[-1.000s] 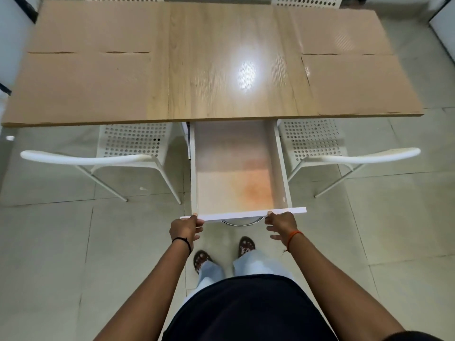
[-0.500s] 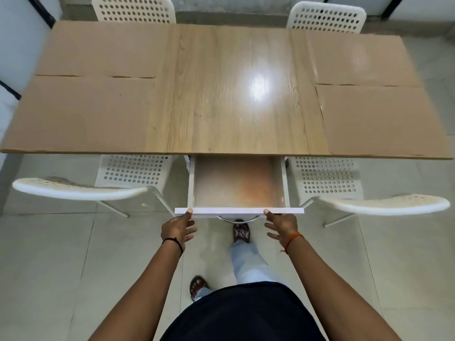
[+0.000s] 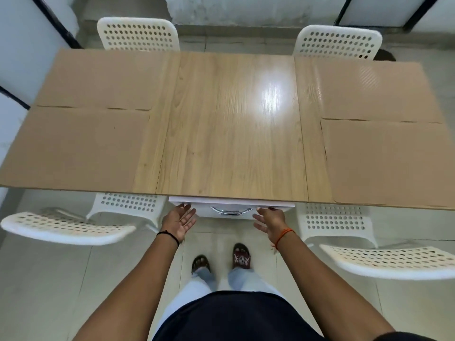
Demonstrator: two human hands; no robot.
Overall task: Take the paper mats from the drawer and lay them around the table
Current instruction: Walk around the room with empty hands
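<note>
Brown paper mats lie flat on the wooden table (image 3: 231, 134): near left (image 3: 71, 148), far left (image 3: 103, 80), near right (image 3: 391, 163) and far right (image 3: 374, 92). The white drawer (image 3: 231, 207) with a chrome handle sits pushed in under the table's near edge. My left hand (image 3: 179, 221) has straight fingers with the fingertips at the drawer front's left end. At the drawer front's right end, my right hand (image 3: 270, 222) spreads its fingers the same way. Neither hand holds anything.
White perforated chairs stand at the near left (image 3: 69, 227), near right (image 3: 389, 262), far left (image 3: 138, 34) and far right (image 3: 337, 43). White walls with black strips border the room. My feet stand on the tiled floor below the drawer.
The drawer has slid from fully open to shut under the table, with both hands at its front edge. My fingers have straightened, and I have stepped closer to the table.
</note>
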